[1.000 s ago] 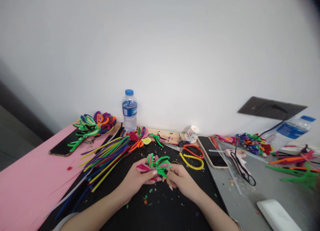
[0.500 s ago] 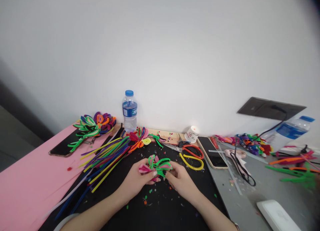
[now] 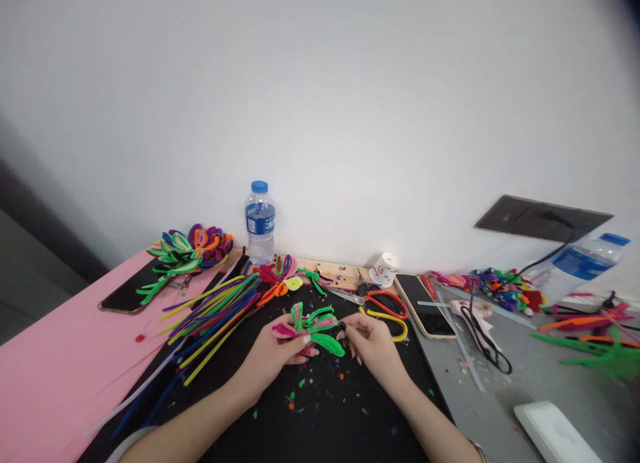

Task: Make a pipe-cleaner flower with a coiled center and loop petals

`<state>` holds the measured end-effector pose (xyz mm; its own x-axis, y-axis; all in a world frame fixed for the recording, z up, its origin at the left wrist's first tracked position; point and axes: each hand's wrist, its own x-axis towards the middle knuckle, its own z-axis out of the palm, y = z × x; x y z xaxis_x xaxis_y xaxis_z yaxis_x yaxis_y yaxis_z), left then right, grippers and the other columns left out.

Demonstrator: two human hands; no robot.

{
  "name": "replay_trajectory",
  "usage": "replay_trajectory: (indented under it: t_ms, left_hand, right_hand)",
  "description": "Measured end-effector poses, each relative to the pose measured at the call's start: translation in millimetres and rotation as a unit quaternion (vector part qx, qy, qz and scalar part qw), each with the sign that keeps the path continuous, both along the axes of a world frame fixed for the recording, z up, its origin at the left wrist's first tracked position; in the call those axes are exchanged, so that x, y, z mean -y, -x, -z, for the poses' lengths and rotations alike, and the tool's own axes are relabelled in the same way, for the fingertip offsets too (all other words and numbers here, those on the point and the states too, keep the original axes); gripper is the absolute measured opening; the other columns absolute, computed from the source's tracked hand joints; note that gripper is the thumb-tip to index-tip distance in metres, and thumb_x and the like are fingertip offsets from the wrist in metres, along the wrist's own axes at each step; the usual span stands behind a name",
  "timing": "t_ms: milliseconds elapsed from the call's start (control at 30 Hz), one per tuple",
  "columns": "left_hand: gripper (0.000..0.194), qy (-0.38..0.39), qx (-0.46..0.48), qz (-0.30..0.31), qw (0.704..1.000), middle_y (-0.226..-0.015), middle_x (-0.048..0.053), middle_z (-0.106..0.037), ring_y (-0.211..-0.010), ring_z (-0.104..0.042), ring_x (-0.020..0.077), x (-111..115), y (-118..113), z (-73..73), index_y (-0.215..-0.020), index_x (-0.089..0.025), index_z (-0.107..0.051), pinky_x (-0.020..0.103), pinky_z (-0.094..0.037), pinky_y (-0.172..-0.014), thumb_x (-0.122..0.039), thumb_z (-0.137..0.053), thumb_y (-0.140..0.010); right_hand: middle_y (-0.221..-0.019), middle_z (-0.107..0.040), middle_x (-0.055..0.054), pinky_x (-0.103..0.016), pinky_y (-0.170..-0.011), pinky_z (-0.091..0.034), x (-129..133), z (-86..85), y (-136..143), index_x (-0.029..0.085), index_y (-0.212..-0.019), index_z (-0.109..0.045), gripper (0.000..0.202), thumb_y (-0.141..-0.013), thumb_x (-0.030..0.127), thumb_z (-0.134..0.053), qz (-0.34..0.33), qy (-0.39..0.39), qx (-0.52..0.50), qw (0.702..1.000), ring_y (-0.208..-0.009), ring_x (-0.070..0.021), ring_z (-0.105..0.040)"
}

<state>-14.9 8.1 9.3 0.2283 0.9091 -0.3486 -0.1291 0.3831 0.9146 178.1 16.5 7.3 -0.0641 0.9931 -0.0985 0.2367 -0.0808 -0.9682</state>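
My left hand (image 3: 274, 351) pinches a pipe-cleaner flower (image 3: 323, 324) with green-edged, pink-filled petals and a darker pink part beside the thumb. The flower is held above the black mat (image 3: 325, 423). Just right of the petals, my right hand (image 3: 373, 346) has its thumb and forefinger closed together. Something small and dark shows at those fingertips, too small to name. Behind that hand lie scissors (image 3: 386, 304) with red and yellow handles, the hand partly covering the yellow loop.
Loose pipe cleaners (image 3: 215, 323) lie left of my hands. Finished flowers (image 3: 193, 249) rest by a phone (image 3: 127, 296). A water bottle (image 3: 260, 223), a paper cup (image 3: 384, 269) and another phone (image 3: 425, 306) stand or lie behind. A glue gun (image 3: 475, 309) with its cord is on the right.
My right hand has moved right, away from the flower, its fingertips now apart from the petals. The flower has shifted slightly left and turned in my left hand, and a lower green petal shows more.
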Motion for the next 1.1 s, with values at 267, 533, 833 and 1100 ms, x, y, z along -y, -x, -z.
replay_trajectory:
  t_ms: [267, 533, 833, 1100]
  left_hand:
    - [0.033, -0.006, 0.022, 0.02, 1.0, -0.068, -0.001, -0.063, -0.066, -0.066, 0.017, -4, 0, 8.6, -0.078, -0.016, -0.05, 0.022, -0.047, -0.056, -0.035, -0.072, -0.063]
    - [0.03, -0.064, 0.001, 0.081, 0.995, -0.065, -0.002, -0.059, -0.059, -0.062, 0.0155, 0, 0, 8.9, -0.086, -0.013, -0.055, 0.022, -0.042, -0.05, -0.034, -0.069, -0.067]
    - [0.023, -0.09, 0.007, 0.13, 0.987, -0.065, -0.002, -0.056, -0.056, -0.058, 0.014, 1, 0, 13.0, -0.076, -0.015, -0.053, 0.023, -0.04, -0.051, -0.033, -0.066, -0.071]
    - [0.026, -0.101, -0.004, 0.144, 0.984, -0.064, -0.001, -0.057, -0.054, -0.058, 0.0133, 1, -1, 14.2, -0.077, -0.013, -0.056, 0.022, -0.04, -0.05, -0.038, -0.062, -0.075]
  right_hand:
    - [-0.096, -0.063, -0.008, -0.022, -0.042, -0.038, -3, -2.6, -11, 0.016, -0.081, -0.064, 0.016, -0.075, 0.022, -0.051, 0.014, -0.111, 0.072, 0.991, -0.049, -0.01, -0.051]
    - [-0.06, -0.052, 0.003, -0.02, -0.043, -0.035, 3, -7.7, -5, 0.016, -0.087, -0.06, 0.02, -0.082, 0.033, -0.05, -0.077, -0.071, 0.028, 0.994, -0.047, -0.0096, -0.045]
    - [-0.059, -0.048, 0.003, -0.02, -0.049, -0.032, 6, -5.7, -2, 0.017, -0.071, -0.058, 0.023, -0.086, 0.029, -0.044, -0.141, -0.091, 0.105, 0.98, -0.053, -0.0101, -0.042]
    - [-0.05, -0.036, 0.006, -0.022, -0.048, -0.024, 7, -10.0, 1, 0.018, -0.053, -0.041, 0.028, -0.08, 0.018, -0.047, -0.112, -0.175, 0.215, 0.954, -0.049, -0.0094, -0.034]
